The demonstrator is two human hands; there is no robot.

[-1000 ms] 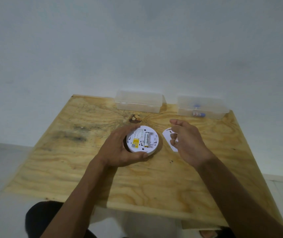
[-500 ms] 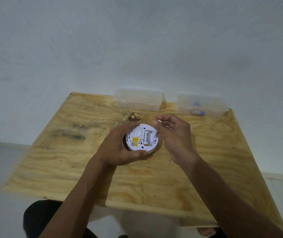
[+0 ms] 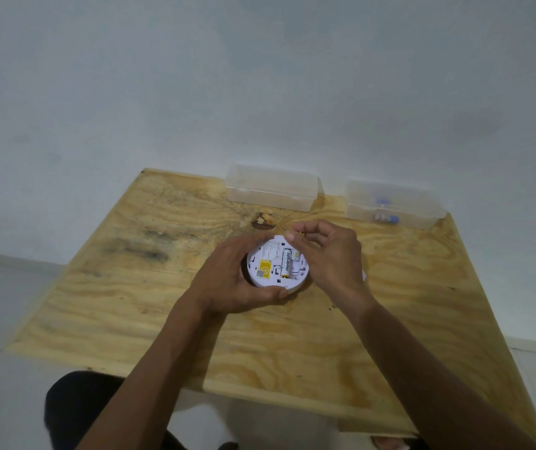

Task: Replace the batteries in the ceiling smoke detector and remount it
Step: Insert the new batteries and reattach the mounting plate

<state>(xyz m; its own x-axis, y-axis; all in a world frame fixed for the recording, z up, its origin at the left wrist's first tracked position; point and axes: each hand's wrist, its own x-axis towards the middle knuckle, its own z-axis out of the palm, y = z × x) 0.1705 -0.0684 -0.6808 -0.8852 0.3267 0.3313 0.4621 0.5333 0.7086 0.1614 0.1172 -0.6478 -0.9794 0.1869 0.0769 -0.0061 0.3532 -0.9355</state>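
Observation:
The round white smoke detector point(image 3: 268, 266) lies back side up on the plywood table point(image 3: 162, 303). My left hand point(image 3: 227, 284) wraps around its left and near rim. One white and yellow battery point(image 3: 287, 263) sits in the open compartment. My right hand point(image 3: 331, 254) hovers over the detector's right side, thumb and forefinger pinched on a second battery point(image 3: 301, 234) at the compartment's far end. Only that battery's gold tip shows. A white sliver of the battery cover point(image 3: 364, 276) peeks out from under my right hand.
Two clear plastic boxes stand at the table's far edge by the wall: the left box point(image 3: 273, 190) looks empty, and the right box point(image 3: 393, 204) holds a few small blue and red batteries. A dark knot point(image 3: 263, 221) marks the wood behind the detector.
My right hand left the cover on the table and moved left over the detector's compartment, now pinching a battery. My left hand kept its hold on the detector.

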